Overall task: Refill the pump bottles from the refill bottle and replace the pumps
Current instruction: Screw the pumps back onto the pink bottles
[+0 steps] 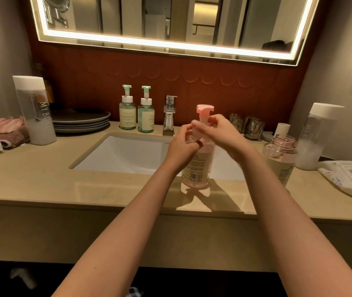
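Vanity counter (pixel 42 183) bears pink pump bottle (pixel 196 168), left grip (pixel 181 146) and right grip (pixel 220 133) clasping it

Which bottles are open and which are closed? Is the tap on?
Pink clear plastic pump bottle: upright, pump on, held by left hand and right hand.
Pumpless pink clear plastic bottle: open.
Two green plastic pump bottles: pumps on.
Two tall white-capped bottles: capped.
Silver metal tap: off.

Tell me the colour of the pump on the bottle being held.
Pink: the pump on the bottle shows best in the head view.
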{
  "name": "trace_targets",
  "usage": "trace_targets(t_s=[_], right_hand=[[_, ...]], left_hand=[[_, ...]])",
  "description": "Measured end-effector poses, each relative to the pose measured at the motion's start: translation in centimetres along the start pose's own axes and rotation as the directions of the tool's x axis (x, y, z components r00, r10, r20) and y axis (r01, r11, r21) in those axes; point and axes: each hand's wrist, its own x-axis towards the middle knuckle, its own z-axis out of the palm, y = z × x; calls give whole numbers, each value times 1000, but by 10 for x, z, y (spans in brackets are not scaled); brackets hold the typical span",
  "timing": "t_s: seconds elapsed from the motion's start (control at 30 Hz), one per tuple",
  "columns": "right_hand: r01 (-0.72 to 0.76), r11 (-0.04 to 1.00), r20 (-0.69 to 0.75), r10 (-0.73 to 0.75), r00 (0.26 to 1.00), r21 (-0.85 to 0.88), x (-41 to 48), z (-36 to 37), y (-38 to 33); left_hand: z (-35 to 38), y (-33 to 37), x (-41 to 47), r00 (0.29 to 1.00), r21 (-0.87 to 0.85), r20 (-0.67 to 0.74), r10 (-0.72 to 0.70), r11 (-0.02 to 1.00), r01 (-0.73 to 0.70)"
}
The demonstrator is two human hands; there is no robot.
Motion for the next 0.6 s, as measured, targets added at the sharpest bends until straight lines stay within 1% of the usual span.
trace_targets(t_s=[0.03,0.07,0.13,0.2,0.3,0.37,0.4,0.43,0.47,0.5,0.53,0.57,0.6], right_hand=[[3,998,69,-7,998,61,-2,-4,0],[24,999,67,-26,997,27,-2,-5,1],[56,993,-48,-61,997,-106,0,-4,1],[36,983,-158,-65,985,-179,2,-1,0],[-20,976,-264,-39,964,-215,1,7,-1],[-23,956,-292,-66,954,-291,1,13,-2],[-24,945,-280,-72,957,-325,2,13,-2],[-17,941,-232,-66,971,-339,2,10,-4],[-2,955,-151,-44,988,-297,2,6,-5],[-2,982,-47,-7,999,-190,2,0,-7],[-17,999,61,20,998,-48,0,-4,-8],[-27,999,129,22,991,35,-2,-7,-9],[-10,1000,121,8,993,10,-2,-7,-8]], left_hand=[[0,0,0,1000,1,1,-1,1000,1],[1,0,1,1000,5,3,-2,1000,2],[2,1,1,1000,27,14,-3,1000,3],[4,0,1,1000,42,30,-1,999,0],[6,-2,0,1000,49,23,6,999,-7],[7,-3,-2,1000,43,-6,2,999,-2],[7,-3,-3,1000,32,-13,-2,999,2],[7,-2,-2,1000,18,-14,-8,1000,9],[6,-1,-1,1000,7,-13,-17,1000,17],[5,-1,0,1000,3,-14,-24,1000,24],[5,0,1,1000,1,-14,-28,1000,28],[5,1,1,999,-4,-14,-30,1000,30],[5,1,0,999,-6,-14,-30,1000,30]])
